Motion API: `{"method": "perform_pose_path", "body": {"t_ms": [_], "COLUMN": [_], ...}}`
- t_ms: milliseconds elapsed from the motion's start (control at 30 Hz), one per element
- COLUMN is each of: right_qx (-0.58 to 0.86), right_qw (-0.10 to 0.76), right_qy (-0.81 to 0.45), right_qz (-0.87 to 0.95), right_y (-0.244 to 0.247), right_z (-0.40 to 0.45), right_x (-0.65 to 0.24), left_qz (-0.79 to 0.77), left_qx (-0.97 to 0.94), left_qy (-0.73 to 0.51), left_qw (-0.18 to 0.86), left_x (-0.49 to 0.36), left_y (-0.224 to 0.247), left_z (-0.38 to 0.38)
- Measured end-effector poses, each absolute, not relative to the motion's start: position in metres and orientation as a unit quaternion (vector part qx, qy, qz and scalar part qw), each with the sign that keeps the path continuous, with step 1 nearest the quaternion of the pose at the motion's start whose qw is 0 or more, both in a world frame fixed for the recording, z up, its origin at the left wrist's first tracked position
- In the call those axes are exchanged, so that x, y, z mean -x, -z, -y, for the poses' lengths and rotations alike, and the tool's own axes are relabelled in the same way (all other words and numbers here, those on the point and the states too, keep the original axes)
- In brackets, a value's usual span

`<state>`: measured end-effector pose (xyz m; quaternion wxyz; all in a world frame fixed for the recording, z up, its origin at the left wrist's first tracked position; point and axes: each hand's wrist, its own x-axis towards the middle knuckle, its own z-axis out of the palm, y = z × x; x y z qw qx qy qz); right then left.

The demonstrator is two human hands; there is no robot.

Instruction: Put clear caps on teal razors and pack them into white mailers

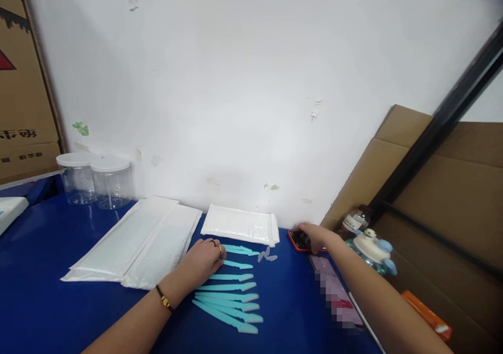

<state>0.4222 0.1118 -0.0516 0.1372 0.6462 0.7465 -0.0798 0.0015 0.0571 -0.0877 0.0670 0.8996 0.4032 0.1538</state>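
- Left hand [204, 259], palm down, fingers bent and close together over the left ends of the uppermost razors; whether it grips one I cannot tell from here. Gold-coloured ring [220, 249] on a finger, dark cord bracelet with gold-coloured ornament [165, 300] at the wrist.
- Turquoise plastic razors [236, 287], slim and flat, laid in a column on the blue worktop [291, 312], beneath and below the left hand; blade ends point right, the lowest ones fanned and slanting.
- Small pale-grey flat pieces [271, 258], a loose cluster just right of the uppermost razors.
- Right hand [312, 236], reaching to the far right, fingers curved down at the phone in an orange-red case [295, 238]; fingertips partly hidden, so its hold I cannot tell.
- Second phone with a pinkish lit screen [328, 275], lying nearer the person, its view partly pixelated.
- White padded envelopes [118, 238], two overlapping left of the left hand; another white padded envelope [236, 223] lies near the white wall [220, 55].
- Clear jars with white lids [112, 186], two, side by side, back left.
- Brown bottle with white label [363, 217], right, beside the brown cardboard [381, 149].
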Motion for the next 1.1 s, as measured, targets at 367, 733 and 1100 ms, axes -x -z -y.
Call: {"method": "perform_pose_path", "body": {"t_ms": [367, 733, 1100], "right_qx": [-0.673, -0.59, -0.56], "right_qw": [0.092, -0.176, -0.106], "right_qy": [0.105, 0.144, -0.038], "right_qz": [-0.726, -0.775, -0.821], "right_y": [0.04, 0.039, 0.084], "right_z": [-0.103, -0.026, -0.016], "right_x": [-0.422, -0.33, -0.28], "left_qz": [-0.402, -0.389, -0.388], "left_qx": [-0.9, -0.911, -0.915], "left_qy": [-0.156, -0.133, -0.093], "left_qw": [0.068, 0.012, -0.058], "left_x": [-0.001, -0.005, -0.012], "left_y": [0.087, 0.081, 0.074], "left_z": [-0.057, -0.053, -0.049]}}
